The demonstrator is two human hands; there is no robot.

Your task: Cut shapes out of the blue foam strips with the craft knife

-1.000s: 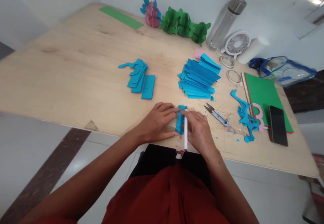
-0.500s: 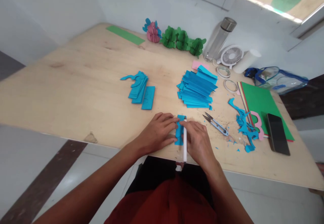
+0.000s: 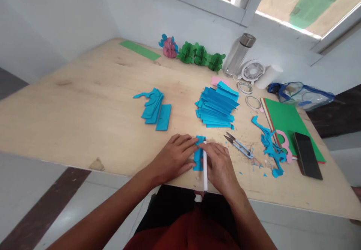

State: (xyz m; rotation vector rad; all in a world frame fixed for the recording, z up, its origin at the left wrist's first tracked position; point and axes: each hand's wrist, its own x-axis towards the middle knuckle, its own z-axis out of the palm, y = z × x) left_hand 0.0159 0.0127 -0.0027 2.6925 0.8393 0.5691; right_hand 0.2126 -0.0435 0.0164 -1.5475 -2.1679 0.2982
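A small blue paper strip (image 3: 198, 163) lies at the table's front edge, between my two hands. My left hand (image 3: 177, 154) rests flat with fingers stretched out, its fingertips touching the strip's left side. My right hand (image 3: 218, 159) is closed on a white pen (image 3: 205, 171), which lies low along the strip's right side with its rear end toward me. The pen's tip is hard to make out near my fingers. Right of that hand, a pair of thread snips (image 3: 239, 145) lies on the table with its blades pointing away.
Beyond my hands is a pile of blue paper pieces (image 3: 217, 107), with a smaller blue stack (image 3: 153, 108) to its left. Blue scraps (image 3: 272, 144), a phone (image 3: 307, 156) and green paper (image 3: 290, 122) lie right. A bottle (image 3: 239, 54) and small fan (image 3: 253, 71) stand behind.
The view has tilted up slightly, so the table appears lower. My hands keep nearly the same place on the strip, and the pen stays in my right hand.
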